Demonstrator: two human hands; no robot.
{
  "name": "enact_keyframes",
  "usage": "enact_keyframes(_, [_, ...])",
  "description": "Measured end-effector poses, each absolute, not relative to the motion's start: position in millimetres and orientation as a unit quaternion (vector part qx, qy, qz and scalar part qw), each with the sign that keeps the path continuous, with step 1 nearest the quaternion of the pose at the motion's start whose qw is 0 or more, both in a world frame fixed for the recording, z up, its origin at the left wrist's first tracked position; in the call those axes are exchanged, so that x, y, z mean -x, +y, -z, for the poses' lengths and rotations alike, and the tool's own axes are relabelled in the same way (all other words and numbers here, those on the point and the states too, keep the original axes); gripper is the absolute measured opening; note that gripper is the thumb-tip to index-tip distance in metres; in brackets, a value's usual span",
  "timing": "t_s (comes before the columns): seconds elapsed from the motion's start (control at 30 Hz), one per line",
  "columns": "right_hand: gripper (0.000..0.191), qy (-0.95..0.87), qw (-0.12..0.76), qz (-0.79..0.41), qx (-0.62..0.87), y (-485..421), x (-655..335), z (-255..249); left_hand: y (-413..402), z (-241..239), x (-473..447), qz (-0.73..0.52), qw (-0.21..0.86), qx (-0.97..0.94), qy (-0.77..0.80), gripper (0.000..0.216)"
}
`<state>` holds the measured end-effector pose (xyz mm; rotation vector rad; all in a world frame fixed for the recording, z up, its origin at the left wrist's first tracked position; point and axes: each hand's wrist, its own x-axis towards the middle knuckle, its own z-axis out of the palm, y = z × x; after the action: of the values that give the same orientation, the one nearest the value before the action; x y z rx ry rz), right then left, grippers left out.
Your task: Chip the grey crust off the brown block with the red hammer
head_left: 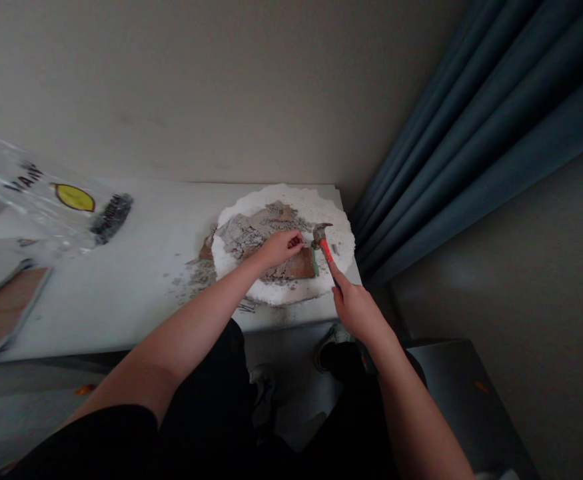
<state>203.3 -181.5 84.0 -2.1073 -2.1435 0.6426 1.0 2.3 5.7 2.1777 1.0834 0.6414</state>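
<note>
Right hand [354,308] is gripping the hammer [322,241] low on its handle; head-heavy, rigid. Left hand [280,248] is pinching a chisel [313,259] on the brittle, crumbly slab [266,240], far right of counter [136,280].

Clear plastic bag [46,200], left on the table: dark partial lettering, apparently "MAN", beside a yellow oval label; remainder blurred and illegible.

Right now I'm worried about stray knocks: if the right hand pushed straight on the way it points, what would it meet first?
Probably the broken brown block on the white foam disc; the right hand points its hammer there, near the left hand. Depth is unclear.
</note>
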Motion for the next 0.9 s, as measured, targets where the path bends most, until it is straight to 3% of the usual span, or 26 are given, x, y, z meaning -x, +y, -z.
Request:
enact_keyframes(0.63, [0.070, -0.697, 0.034, -0.208, 0.685, -180, -202, -86, -3, -10, -1, -0.231, 0.300, -0.826, 0.417, 0.017])
enact_keyframes(0.9, [0.067, -0.704, 0.114, -0.191, 0.675, -192, -197, -105, -1, -3, -6, -0.241, 0.277, -0.835, 0.410, 0.013])
